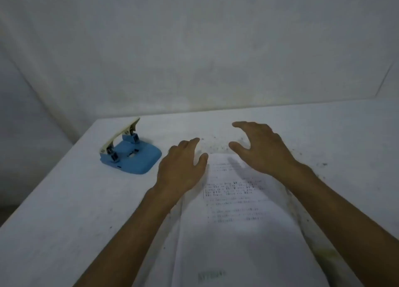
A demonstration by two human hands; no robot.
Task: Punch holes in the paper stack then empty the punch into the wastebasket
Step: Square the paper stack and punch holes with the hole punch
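A stack of printed white paper (235, 226) lies flat on the white table, its far edge near the table's middle. My left hand (181, 168) hovers over the stack's far left corner, fingers apart, holding nothing. My right hand (261, 148) is spread above the stack's far right part, fingers apart and empty. A blue hole punch (131, 155) with a cream lever raised stands on the table to the left of my left hand, a short gap away. No wastebasket is in view.
The white table (64, 211) has its left edge running diagonally at the left, with a darker floor beyond it. A pale wall rises right behind the table's far edge. Dark specks dot the tabletop near the paper's far end.
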